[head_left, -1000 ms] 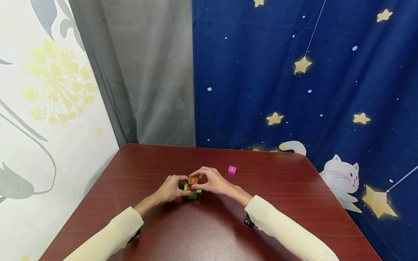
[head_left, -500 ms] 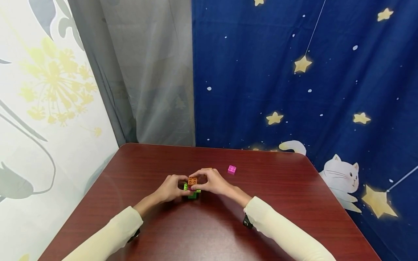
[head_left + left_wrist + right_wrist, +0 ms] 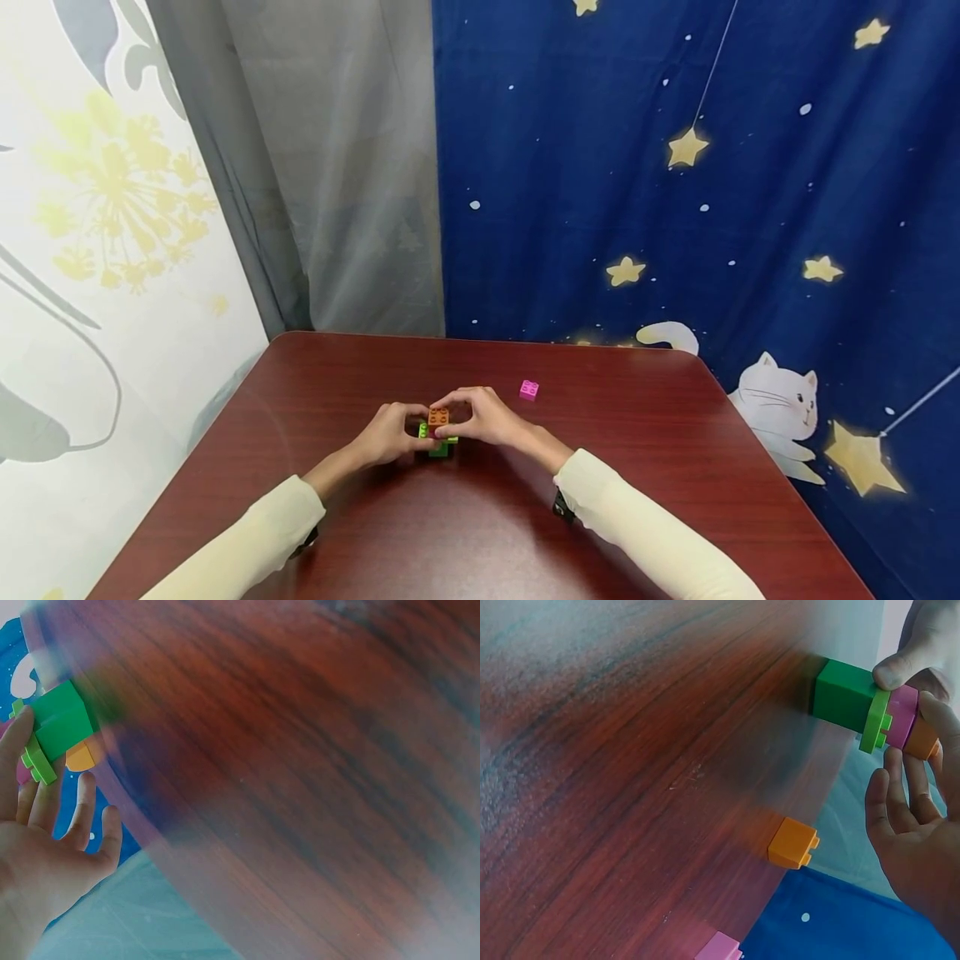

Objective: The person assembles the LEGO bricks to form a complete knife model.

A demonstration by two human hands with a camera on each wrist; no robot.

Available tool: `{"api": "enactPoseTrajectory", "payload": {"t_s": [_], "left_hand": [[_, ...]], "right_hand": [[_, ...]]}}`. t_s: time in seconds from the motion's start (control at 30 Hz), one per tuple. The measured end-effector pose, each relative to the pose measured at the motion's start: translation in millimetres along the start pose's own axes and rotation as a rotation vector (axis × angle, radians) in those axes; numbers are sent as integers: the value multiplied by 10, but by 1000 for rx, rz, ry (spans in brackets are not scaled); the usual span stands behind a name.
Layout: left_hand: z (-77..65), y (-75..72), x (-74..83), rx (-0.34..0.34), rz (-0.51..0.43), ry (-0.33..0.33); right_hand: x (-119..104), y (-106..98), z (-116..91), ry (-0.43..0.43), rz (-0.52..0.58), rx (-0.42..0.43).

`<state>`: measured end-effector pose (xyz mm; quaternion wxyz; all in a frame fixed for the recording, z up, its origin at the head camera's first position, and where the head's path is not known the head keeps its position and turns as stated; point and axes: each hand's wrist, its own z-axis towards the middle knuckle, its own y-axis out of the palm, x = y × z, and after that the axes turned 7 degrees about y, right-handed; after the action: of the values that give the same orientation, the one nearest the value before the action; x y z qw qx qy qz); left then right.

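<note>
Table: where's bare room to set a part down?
Free on table: near middle, between left sleeve, right sleeve and stack; far left, between left hand and far-left corner; right, between pink brick, right sleeve and right edge. Crowded: the stack, held by left hand and right hand; loose orange brick behind the latter.

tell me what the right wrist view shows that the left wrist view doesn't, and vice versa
Only the right wrist: right hand, brown top block, loose pink block.
Only the left wrist: a white curve on the blue curtain.
Both: left hand, green block, lime block, stacked pink block, loose orange block, table.
</note>
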<state>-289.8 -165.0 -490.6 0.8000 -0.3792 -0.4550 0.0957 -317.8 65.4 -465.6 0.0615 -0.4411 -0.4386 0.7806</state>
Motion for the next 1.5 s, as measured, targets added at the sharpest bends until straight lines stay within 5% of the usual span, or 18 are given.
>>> {"api": "enactPoseTrajectory", "payload": {"t_s": [1.0,1.23,1.5], "left_hand": [[-55,6,66,-16,30,-12],[-99,-58,156,34,-83,-70],[-45,-73,200,92,-31,61]], "right_hand": [[32,86,-83,-33,-130,78],[29,91,-61,-53,-120,87],[48,85,-79,-12,-106,92]]}}
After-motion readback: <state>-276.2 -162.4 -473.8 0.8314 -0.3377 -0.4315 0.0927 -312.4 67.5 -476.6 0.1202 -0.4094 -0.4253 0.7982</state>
